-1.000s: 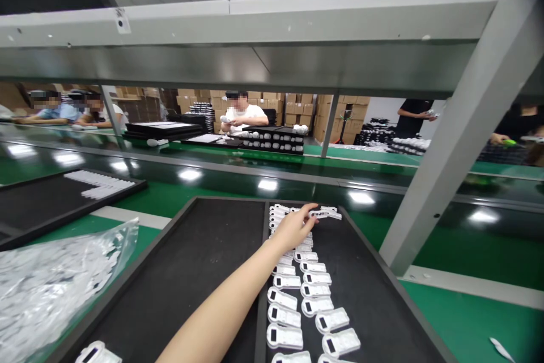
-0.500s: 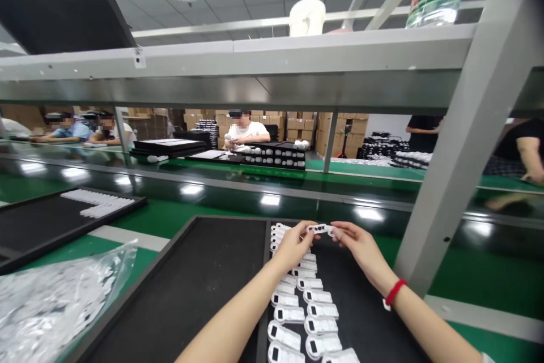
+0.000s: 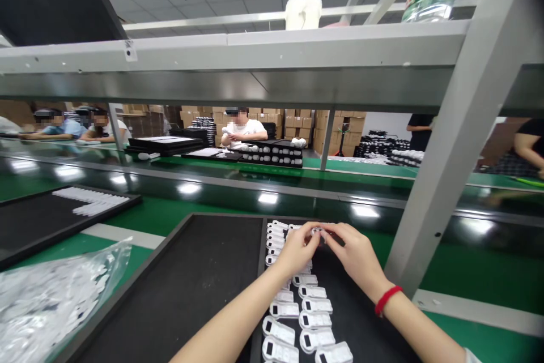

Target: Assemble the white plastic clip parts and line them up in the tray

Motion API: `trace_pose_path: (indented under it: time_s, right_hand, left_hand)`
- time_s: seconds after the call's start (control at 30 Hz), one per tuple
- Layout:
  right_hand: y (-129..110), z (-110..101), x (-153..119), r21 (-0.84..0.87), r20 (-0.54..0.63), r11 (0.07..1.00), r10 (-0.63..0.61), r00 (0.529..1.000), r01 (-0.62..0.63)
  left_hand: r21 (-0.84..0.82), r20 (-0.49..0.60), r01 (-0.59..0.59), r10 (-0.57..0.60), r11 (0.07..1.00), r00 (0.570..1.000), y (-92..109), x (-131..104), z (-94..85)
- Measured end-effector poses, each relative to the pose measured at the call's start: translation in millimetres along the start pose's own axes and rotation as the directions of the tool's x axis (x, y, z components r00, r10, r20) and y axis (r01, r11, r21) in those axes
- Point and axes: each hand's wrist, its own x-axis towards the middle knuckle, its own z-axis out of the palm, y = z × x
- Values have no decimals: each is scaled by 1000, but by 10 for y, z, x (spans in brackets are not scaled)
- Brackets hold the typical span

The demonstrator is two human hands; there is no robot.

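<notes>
Over the far part of a black tray (image 3: pixel 216 278), a small white plastic piece with dark spots (image 3: pixel 317 231) is pinched between my two hands. My left hand (image 3: pixel 296 250) grips it from the left with thumb and fingertips, and my right hand (image 3: pixel 352 251) closes on its right side. Fingers cover most of the piece. Beneath and in front of my hands, white plastic housings with small dark windows (image 3: pixel 315 320) lie in two columns. My left wrist and forearm hide some of them.
On the left are a clear bag of small white parts (image 3: pixel 55 300) and another black tray with white pieces (image 3: pixel 29 227). A slanted metal post (image 3: pixel 437 182) stands right of my right hand; a shelf (image 3: pixel 238 54) crosses above. Co-workers sit across the line.
My hands have drawn closer together around the white piece, which has turned and is now more hidden by my fingers. The whole view has shifted slightly.
</notes>
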Motion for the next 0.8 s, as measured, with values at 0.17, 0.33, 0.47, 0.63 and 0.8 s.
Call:
trace_pose_path:
  time_s: [0.17, 0.33, 0.47, 0.63, 0.8]
  right_hand:
    - [15, 36, -19, 51, 70, 995, -85, 994, 81]
    - [119, 60, -9, 94, 26, 995, -32, 999, 29]
    - [190, 28, 10, 154, -93, 986, 84, 992, -69]
    - [183, 9, -2, 242, -77, 955, 195, 978, -172]
    - [203, 34, -12, 254, -37, 940, 246, 969, -229]
  left_hand:
    - [6, -20, -10, 10, 1000, 1000, 10, -18, 0]
    - [-13, 10, -3, 3, 1000, 1000, -7, -11, -13]
    - [-30, 15, 24, -24, 999, 1000, -15, -8, -16]
    - [-80, -35, 78, -81, 994, 996, -87, 33, -73]
    - [-144, -13, 109, -112, 984, 994, -116, 61, -82]
